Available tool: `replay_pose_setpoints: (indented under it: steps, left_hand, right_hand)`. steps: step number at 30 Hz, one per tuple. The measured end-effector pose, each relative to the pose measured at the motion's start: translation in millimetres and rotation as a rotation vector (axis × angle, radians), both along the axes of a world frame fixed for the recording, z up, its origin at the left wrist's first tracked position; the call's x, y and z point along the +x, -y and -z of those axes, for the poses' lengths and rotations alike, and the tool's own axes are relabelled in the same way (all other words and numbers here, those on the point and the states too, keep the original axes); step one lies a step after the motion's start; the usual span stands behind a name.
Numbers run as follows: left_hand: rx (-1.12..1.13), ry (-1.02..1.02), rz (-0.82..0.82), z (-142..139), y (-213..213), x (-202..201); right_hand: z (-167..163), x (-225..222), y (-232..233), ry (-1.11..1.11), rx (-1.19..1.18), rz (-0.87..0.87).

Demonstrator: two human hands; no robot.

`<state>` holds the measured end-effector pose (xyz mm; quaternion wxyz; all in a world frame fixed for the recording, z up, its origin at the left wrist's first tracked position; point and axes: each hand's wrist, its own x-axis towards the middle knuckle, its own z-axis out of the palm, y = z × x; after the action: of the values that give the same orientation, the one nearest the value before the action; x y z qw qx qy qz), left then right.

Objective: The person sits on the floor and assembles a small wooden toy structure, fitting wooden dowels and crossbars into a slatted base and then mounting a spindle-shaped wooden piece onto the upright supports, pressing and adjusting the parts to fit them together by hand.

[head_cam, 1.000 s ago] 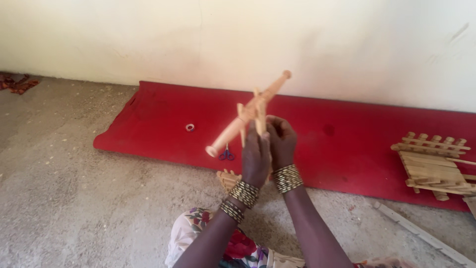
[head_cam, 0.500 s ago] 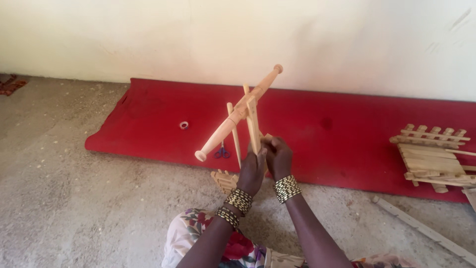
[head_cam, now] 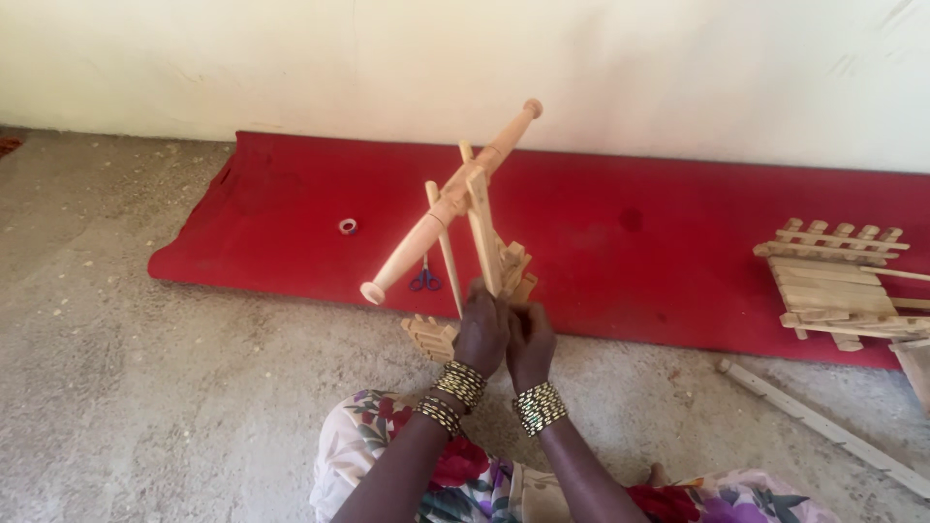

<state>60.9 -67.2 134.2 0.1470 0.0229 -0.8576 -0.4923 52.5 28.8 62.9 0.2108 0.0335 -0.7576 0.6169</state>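
Note:
My left hand [head_cam: 481, 334] and my right hand [head_cam: 529, 344] sit close together, both gripping the lower end of a pale wooden frame [head_cam: 484, 232] made of thin upright slats. A long turned wooden rod [head_cam: 449, 201] rests slanted across the top of the slats, its knobbed ends pointing lower left and upper right. Notched wooden pieces [head_cam: 431, 337] lie on the floor just left of my hands. Beaded bracelets circle both wrists.
A red mat [head_cam: 620, 242] lies along the white wall. On it are small scissors [head_cam: 423, 281], a roll of tape [head_cam: 348, 227] and a slatted wooden assembly [head_cam: 838, 281] at the right. A long wooden strip [head_cam: 823, 426] lies on the concrete floor.
My hands have dropped lower in view and the frame now stands more upright, so the slanted rod sits higher above them.

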Motion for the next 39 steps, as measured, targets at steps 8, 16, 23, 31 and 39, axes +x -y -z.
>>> replay_pose_setpoints:
  steps: [8, 16, 23, 31, 39]
  left_hand:
    - [0.149, 0.125, 0.098, -9, 0, 0]
    - [0.385, -0.011, 0.222, -22, 24, 5]
    - [0.411, 0.020, 0.202, -28, 18, 9]
    - [0.419, 0.017, 0.257, -31, 14, 6]
    - [0.737, 0.143, 0.328, -51, 22, 14]
  right_hand:
    - [84, -9, -9, 0.408, -0.122, 0.055]
    - [-37, 4, 22, 0.128, -0.271, -0.045]
    - [-16, -1, 10, 0.395, -0.500, -0.038]
    - [-45, 3, 13, 0.290, -0.345, -0.011]
    - [-72, 3, 17, 0.228, -0.368, -0.065]
